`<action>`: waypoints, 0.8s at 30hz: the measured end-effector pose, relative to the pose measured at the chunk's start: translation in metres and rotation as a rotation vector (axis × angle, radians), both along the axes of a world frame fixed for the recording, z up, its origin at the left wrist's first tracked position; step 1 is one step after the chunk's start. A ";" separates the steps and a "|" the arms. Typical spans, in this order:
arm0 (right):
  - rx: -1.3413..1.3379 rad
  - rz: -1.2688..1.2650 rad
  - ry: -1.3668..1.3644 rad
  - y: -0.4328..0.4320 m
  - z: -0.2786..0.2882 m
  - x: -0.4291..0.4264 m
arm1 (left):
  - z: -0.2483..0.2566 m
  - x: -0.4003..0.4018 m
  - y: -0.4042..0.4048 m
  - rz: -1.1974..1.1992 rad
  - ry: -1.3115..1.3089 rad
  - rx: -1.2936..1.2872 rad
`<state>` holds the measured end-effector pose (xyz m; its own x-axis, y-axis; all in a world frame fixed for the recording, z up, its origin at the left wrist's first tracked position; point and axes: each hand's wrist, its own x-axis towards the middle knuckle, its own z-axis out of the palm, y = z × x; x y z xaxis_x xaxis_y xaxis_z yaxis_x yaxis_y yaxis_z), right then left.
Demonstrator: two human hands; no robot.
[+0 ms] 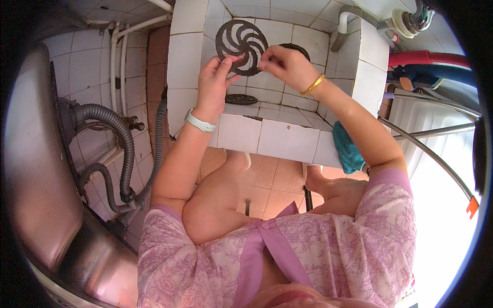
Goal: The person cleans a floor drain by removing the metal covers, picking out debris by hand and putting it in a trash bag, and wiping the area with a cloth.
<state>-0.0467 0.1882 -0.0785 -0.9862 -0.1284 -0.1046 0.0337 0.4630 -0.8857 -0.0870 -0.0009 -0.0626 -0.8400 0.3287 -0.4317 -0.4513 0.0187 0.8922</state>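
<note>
My left hand (219, 71) grips a dark round drain cover (247, 38) with curved, spiral slots, its thumb and fingers at the lower left edge. The cover is held up, its slotted face toward me. My right hand (283, 63) is at the cover's right rim with its fingers drawn together; whether they pinch anything is unclear. Behind that hand shows the edge of a dark rounded thing (298, 49), mostly hidden. Below the held cover, a dark round drain grate (241, 99) lies in the bottom of a white-tiled basin (238, 133).
A teal cloth (346, 148) hangs over the basin's front right. Grey corrugated hoses (123, 142) run at the left beside a metal sink (42, 154). A drain pipe (342, 25) enters at the back right. Red and blue handles (427, 58) and metal rods stand at the right.
</note>
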 end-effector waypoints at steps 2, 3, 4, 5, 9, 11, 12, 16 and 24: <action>0.307 0.065 0.178 -0.005 -0.005 0.004 | 0.005 0.001 0.002 -0.002 0.006 -0.010; 0.311 0.068 0.208 -0.007 -0.012 0.006 | 0.006 0.002 0.003 -0.006 0.008 -0.015; 0.314 0.071 0.239 -0.006 -0.018 0.007 | 0.006 0.002 0.003 -0.024 0.010 -0.016; 0.318 0.074 0.269 -0.006 -0.023 0.006 | 0.006 0.002 0.003 -0.043 0.012 -0.017; -0.128 -0.031 0.177 -0.005 -0.034 0.002 | 0.004 0.004 0.004 -0.091 -0.014 0.042; -0.336 -0.115 0.052 -0.008 -0.032 0.000 | -0.003 0.005 0.002 -0.099 -0.024 0.077; -0.379 -0.090 -0.192 -0.006 -0.018 -0.003 | -0.006 0.006 0.000 -0.098 -0.028 0.093; -0.931 -0.327 -0.243 0.008 0.001 -0.016 | -0.004 0.008 0.000 -0.118 -0.031 0.074; -0.790 -0.783 0.027 0.083 -0.024 -0.048 | 0.004 -0.006 -0.014 -0.017 0.040 0.026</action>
<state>-0.0948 0.2712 -0.1025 -0.8246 0.5095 -0.2459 0.0465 -0.3722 -0.9270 -0.0927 -0.0154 -0.0588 -0.8505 0.3541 -0.3888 -0.4149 0.0024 0.9099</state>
